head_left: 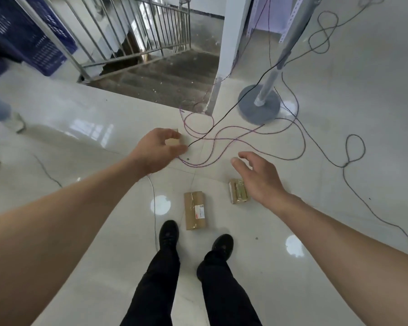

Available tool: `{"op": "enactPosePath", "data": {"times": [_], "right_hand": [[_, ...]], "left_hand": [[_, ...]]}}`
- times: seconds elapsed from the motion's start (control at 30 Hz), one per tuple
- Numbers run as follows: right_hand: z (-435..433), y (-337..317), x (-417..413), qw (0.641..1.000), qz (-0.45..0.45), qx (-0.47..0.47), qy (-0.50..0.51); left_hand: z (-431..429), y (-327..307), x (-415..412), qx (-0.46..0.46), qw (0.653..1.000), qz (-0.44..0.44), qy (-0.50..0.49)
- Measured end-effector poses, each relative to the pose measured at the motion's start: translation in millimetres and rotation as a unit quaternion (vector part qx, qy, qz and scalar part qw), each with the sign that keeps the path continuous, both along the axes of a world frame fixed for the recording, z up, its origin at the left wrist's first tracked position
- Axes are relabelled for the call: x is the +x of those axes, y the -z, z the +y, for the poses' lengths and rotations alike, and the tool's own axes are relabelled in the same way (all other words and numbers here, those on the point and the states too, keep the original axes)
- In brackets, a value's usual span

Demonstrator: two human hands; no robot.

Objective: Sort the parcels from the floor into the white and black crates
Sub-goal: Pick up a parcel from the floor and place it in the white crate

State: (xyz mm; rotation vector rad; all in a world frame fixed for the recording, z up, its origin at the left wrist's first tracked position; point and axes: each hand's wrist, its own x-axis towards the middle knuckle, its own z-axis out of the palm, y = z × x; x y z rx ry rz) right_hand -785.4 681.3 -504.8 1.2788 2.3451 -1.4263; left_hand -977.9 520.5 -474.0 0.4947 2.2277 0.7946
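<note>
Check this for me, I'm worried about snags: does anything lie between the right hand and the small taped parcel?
Nothing visible does. The right hand hangs open over the right edge of the small taped parcel; the purple cables loop on the floor farther ahead, clear of the parcel.

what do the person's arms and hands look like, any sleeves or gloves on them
The left forearm and right forearm are bare all the way to the frame edge, with no sleeve in view. The left hand and right hand wear no gloves, and no watch, ring or band shows. Lower down are black trousers and black shoes.
</note>
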Motion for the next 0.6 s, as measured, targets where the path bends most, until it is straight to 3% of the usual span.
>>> {"op": "enactPosePath", "data": {"times": [0.27,0.6], "right_hand": [[-22,109,-14,0.997,-0.049,-0.047,0.024],[-76,317,-14,0.976,-0.103,-0.148,0.124]], "left_hand": [[5,134,-13,-0.058,0.996,-0.045,0.052],[8,336,-20,-0.135,0.978,-0.090,0.132]]}}
